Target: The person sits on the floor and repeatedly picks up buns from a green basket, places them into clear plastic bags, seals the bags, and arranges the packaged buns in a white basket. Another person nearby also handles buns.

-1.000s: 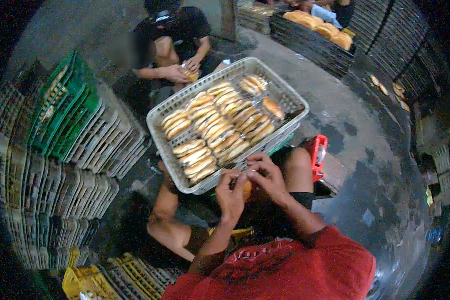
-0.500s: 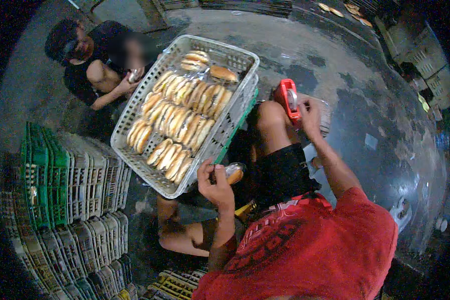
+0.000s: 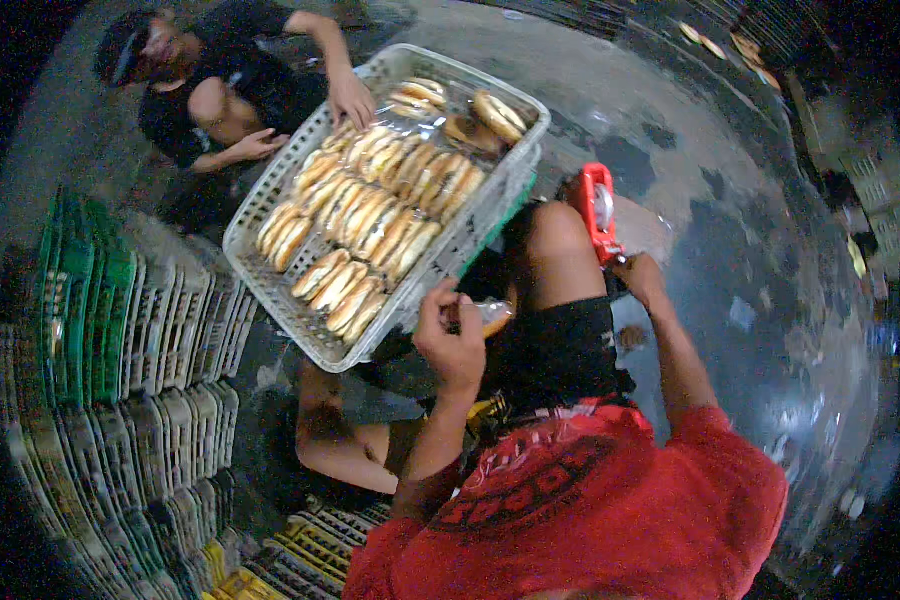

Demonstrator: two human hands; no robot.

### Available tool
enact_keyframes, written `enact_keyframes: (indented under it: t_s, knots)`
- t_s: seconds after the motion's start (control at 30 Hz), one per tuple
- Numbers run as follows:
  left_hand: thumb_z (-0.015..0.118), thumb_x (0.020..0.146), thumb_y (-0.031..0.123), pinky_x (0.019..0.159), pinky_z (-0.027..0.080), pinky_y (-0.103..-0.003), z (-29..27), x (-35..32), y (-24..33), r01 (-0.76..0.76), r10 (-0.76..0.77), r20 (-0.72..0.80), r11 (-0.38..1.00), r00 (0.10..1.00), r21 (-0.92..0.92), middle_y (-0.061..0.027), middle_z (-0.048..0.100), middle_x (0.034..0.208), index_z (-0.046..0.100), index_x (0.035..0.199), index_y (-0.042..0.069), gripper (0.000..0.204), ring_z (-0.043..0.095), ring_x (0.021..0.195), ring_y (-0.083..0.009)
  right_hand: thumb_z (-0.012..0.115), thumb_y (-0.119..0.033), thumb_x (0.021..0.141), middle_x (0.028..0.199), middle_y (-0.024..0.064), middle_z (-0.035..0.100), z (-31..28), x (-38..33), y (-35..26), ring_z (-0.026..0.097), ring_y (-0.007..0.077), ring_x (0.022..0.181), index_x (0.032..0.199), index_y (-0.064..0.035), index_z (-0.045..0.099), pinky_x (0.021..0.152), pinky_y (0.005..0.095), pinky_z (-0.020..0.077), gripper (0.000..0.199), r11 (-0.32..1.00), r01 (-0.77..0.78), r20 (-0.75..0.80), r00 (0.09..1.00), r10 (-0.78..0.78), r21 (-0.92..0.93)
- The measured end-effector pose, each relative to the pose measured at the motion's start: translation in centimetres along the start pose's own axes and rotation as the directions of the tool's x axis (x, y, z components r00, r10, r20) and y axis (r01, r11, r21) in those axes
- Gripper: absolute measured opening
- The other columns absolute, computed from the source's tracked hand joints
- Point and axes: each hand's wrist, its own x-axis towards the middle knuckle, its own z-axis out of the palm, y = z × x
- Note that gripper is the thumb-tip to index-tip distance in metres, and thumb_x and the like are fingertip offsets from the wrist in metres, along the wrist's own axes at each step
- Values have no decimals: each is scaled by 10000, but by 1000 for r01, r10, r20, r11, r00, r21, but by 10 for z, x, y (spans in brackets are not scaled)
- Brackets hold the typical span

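My left hand (image 3: 452, 338) is closed on the gathered end of a clear plastic bag with a bread bun (image 3: 494, 317) in it, over my lap beside the crate's near right side. My right hand (image 3: 640, 277) is at the near end of a red tape dispenser (image 3: 600, 212), fingers pinched together; whether a strip of tape is between them is too small to tell. The dispenser stands beyond my knee with a pale roll in it. A grey plastic crate (image 3: 270, 325) in front of me holds several rows of bagged filled buns (image 3: 365, 215).
Across the crate a co-worker in dark clothes sits, one hand (image 3: 351, 98) over the buns. Stacked green and grey crates (image 3: 175, 335) rise at the left, yellow ones (image 3: 305, 545) near my side. Several loose buns (image 3: 705, 40) lie at the far right on the wet floor (image 3: 760, 230).
My right hand has drawn down to the dispenser's near end. The co-worker's hand has reached over the crate, and a bun now leans in its far right corner. The view has shifted slightly.
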Motion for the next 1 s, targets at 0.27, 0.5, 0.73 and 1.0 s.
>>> enact_keyframes:
  t_s: [0.27, 0.5, 0.73, 1.0]
  knots:
    - [656, 759, -24, 694, 493, -392, 6, -5, -6, -209, 217, -40, 967, 975, 143, -113, 618, 788, 642, 1016, 33, 263, 590, 722, -294, 698, -140, 840, 993, 72, 625, 4, -93, -155, 600, 200, 949, 897, -29, 656, 823, 323, 478, 132, 338, 474, -94, 680, -727, 813]
    - [701, 803, 60, 758, 496, -345, -26, 1, -5, 101, -114, -104, 988, 988, -119, -83, 625, 859, 616, 1029, 26, 244, 612, 790, -207, 750, -189, 794, 1023, 96, 637, 12, -113, -193, 610, 235, 956, 1075, -51, 615, 825, 353, 491, 341, 312, 631, -126, 550, -826, 710]
    - [790, 808, 306, 971, 438, -312, -82, 25, -30, 347, -211, 389, 881, 897, -321, -114, 621, 1182, 527, 1259, -43, 628, 565, 1082, -161, 732, -159, 830, 917, 91, 628, 3, -117, -249, 596, 194, 863, 1014, 10, 633, 793, 293, 475, 269, 603, 532, -31, 765, -644, 595]
    - [569, 945, 89, 1049, 402, -339, -134, 59, -36, -1, -116, -141, 770, 983, -638, -146, 539, 1330, 449, 1307, -17, 396, 499, 1277, -228, 774, -159, 761, 1184, 225, 576, 43, -105, -380, 585, 383, 1084, 1325, -18, 440, 906, 430, 480, 671, 257, 851, -247, 400, -883, 458]
